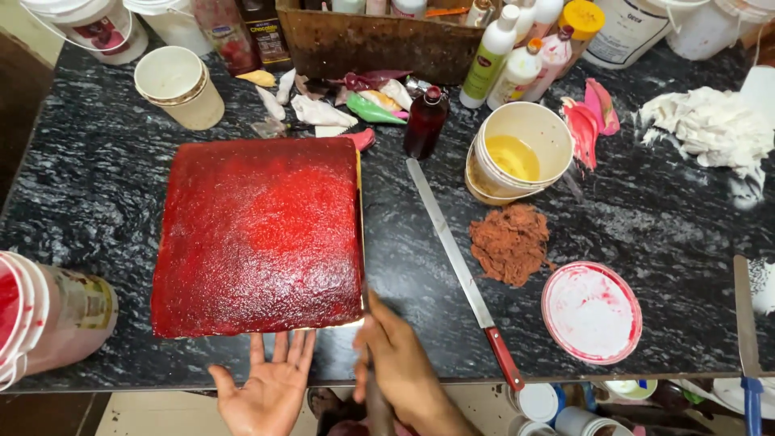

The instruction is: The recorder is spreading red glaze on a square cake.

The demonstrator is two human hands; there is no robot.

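While the square red-glazed cake (258, 234) is lying flat on the dark speckled counter (670, 234), the person is standing at its near edge with both hands low in view. The left hand (266, 387) is resting palm up, fingers spread wide, fingertips touching under the cake's front edge; it is holding nothing. The right hand (395, 363) is closing around a thin tool handle (375, 404) at the cake's near right corner; the blade itself is too hidden to make out. A long knife with a red handle (460, 266) is lying diagonally just beside the cake's right side, untouched. Beyond it, a heap of brown crumbs (510, 242) is sitting near a white tub of yellow liquid (521, 149). A round lid smeared red (592, 311) is lying to the right. A dark red bottle (425, 121) is standing upright behind the cake.
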